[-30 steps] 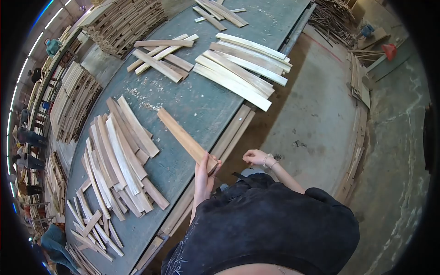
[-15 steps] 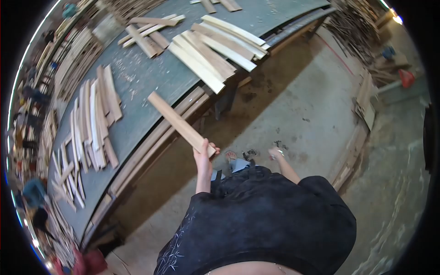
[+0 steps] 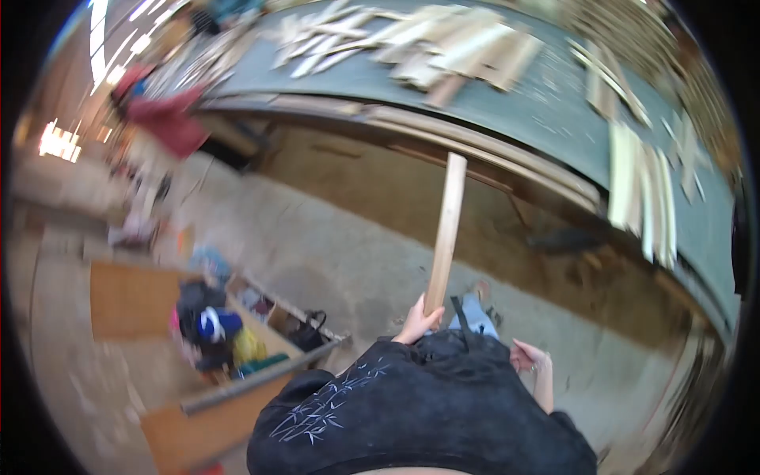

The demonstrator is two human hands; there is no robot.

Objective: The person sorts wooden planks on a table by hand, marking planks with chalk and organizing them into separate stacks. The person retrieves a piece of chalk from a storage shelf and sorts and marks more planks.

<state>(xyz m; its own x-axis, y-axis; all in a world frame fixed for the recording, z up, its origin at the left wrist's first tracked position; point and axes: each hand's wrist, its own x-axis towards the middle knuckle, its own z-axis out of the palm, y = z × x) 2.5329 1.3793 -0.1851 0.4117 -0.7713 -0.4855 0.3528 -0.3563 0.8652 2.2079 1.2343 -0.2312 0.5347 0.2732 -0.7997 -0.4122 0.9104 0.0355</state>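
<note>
A flat wooden slat (image 3: 449, 229) stands out in front of me, its lower end wrapped by the fingers of my left hand (image 3: 419, 318). Its far end reaches toward the edge of the long green-topped table (image 3: 546, 103). My right hand (image 3: 529, 356) hangs low beside my dark shirt, its fingers loosely curled and blurred; whether anything is in them is too small to tell. On the table lie a spread of slats (image 3: 467, 47) and, farther right, a pale bundle (image 3: 637, 190) that juts over the edge.
A person in red (image 3: 170, 123) is at the table's far left end. At the lower left, bags and cloths (image 3: 218, 324) lie by brown boards (image 3: 131, 301) and a metal-edged frame (image 3: 253, 384). More wood is piled beyond the table.
The view has swung left, so the table now runs across the top and the floor items at the left show. The slat is still in my left hand and points more straight ahead.
</note>
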